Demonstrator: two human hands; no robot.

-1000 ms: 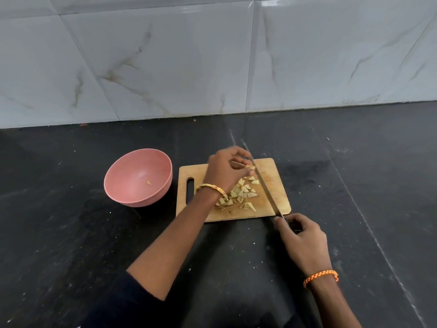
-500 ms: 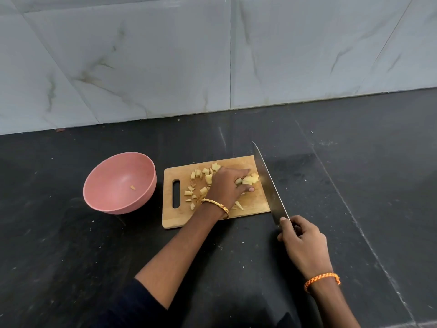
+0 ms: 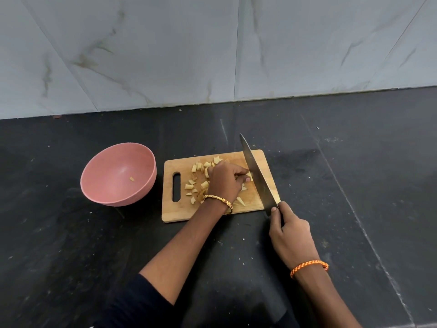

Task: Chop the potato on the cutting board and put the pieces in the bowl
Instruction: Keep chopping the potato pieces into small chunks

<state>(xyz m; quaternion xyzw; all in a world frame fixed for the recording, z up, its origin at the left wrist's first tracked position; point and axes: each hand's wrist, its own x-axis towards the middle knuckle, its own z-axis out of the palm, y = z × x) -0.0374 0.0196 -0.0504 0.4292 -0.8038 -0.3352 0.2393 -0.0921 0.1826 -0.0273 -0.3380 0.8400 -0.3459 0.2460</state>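
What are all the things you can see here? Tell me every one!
bowl: one, pink, on the counter left of the cutting board, one potato piece inside
cutting board: one, light wood, handle slot at its left end, middle of the counter
potato pieces: many, pale yellow, scattered on the board
knife: one, steel blade, across the board's right side
counter: one, black, speckled with crumbs
wall tiles: grey marbled, behind the counter
bangle: one, gold, left wrist
wristband: one, orange braided, right wrist
left hand: on the potato pieces beside the blade
right hand: grip closed on the knife handle
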